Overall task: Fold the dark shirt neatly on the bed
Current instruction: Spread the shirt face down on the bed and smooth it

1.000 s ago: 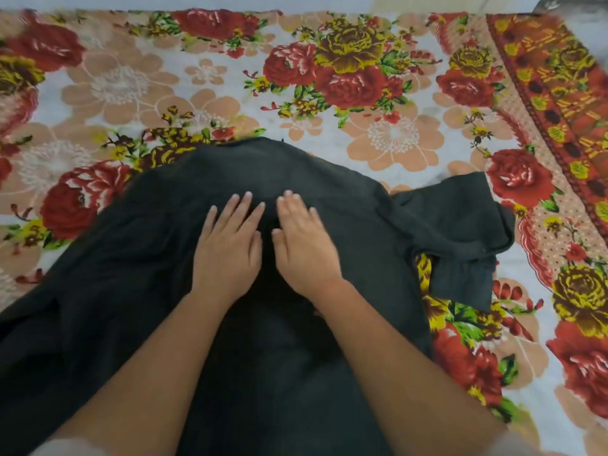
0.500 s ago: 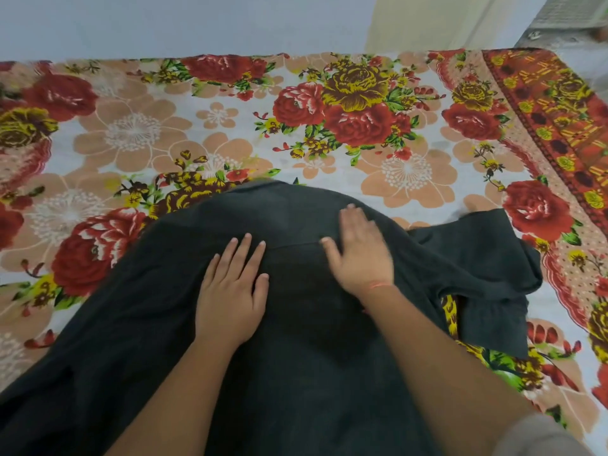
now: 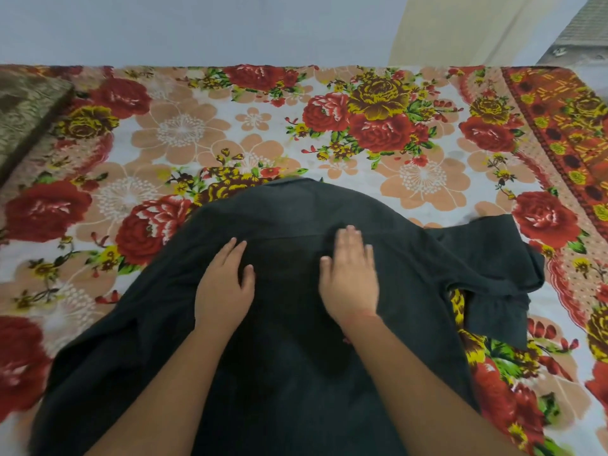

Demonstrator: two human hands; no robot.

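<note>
Dark shirt (image 3: 296,373) spread flat, sleeve rumpled

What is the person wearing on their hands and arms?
The right hand has what looks like a thin red thread at its wrist. The left hand shows no ring, watch or bangle. No sleeves are in view.

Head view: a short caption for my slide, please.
Left hand and right hand lie flat on the dark shirt over a floral bedsheet.
</note>
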